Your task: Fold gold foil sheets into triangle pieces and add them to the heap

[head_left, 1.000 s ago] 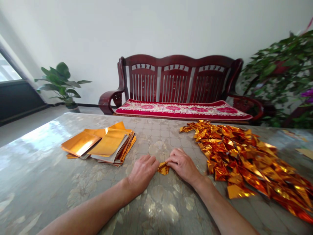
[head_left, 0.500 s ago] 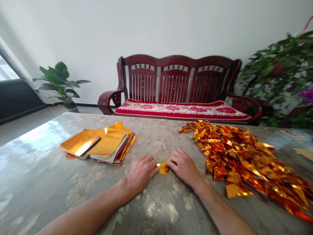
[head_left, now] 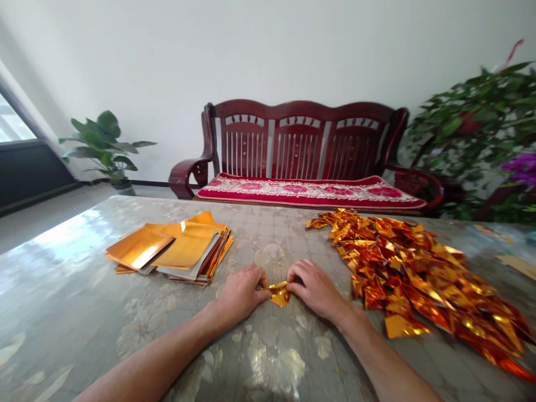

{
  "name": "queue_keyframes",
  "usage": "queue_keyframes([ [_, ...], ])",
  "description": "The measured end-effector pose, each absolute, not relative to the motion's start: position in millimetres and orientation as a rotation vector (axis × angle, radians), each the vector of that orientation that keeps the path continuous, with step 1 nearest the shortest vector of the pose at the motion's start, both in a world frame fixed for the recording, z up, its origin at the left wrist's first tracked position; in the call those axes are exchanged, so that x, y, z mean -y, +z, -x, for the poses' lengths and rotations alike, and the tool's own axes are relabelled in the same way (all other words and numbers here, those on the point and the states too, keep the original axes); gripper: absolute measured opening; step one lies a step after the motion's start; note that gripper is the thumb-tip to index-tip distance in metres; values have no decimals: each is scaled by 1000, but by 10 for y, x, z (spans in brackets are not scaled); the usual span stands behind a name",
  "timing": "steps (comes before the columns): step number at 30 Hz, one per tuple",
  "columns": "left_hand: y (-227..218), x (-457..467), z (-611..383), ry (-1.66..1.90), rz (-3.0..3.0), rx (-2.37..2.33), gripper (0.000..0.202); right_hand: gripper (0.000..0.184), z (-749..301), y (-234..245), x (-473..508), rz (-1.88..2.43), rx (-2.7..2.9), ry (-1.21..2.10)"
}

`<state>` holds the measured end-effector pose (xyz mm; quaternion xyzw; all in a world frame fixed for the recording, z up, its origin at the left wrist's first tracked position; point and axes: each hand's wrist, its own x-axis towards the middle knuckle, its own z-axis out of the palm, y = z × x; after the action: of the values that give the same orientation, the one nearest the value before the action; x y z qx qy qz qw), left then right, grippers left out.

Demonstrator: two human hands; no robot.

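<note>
On gold foil (head_left: 280,297), left hand (head_left: 243,291) opposite right hand (head_left: 315,286), knuckles-up.

A gold foil piece (head_left: 280,297), orange-gold sheets (head_left: 184,247) at left and glinting orange folded pieces (head_left: 402,262) at right brighten a grey surface (head_left: 84,324) patterned with pale flowers; beyond, a crimson seat cover (head_left: 295,190) with cream-and-pink florals tops a dark-red settee (head_left: 298,126).

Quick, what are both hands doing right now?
Left hand: closed, pinching one end of the folded gold paper.
Right hand: closed, pinching its other end.
</note>
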<state>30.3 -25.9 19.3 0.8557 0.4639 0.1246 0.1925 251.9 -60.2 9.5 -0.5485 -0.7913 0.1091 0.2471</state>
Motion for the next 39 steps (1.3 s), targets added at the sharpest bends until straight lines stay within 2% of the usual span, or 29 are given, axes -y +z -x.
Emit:
queue_keyframes([
  [2,173,257,-298,373,-2343,-1266,10,9,-2514,93,619,1504,2118,344],
  [5,152,260,-276,564,-2396,-1182,7,16,-2507,107,659,1442,2100,330],
  [8,157,260,-248,819,-2541,-1061,2,9,-2500,153,710,1352,2088,183],
  [11,179,258,-238,966,-2604,-969,11,11,-2488,208,758,1280,2040,0],
  [18,206,283,-250,985,-2699,-939,17,13,-2430,278,802,1189,2036,-140],
  [25,142,249,-198,1143,-2730,-806,20,6,-2424,276,787,1202,2039,-76],
  [35,259,320,-321,1116,-2870,-836,22,11,-2378,291,794,1155,2038,-102],
  [39,233,307,-333,1181,-2749,-852,24,15,-2377,222,770,1128,1837,-35],
])
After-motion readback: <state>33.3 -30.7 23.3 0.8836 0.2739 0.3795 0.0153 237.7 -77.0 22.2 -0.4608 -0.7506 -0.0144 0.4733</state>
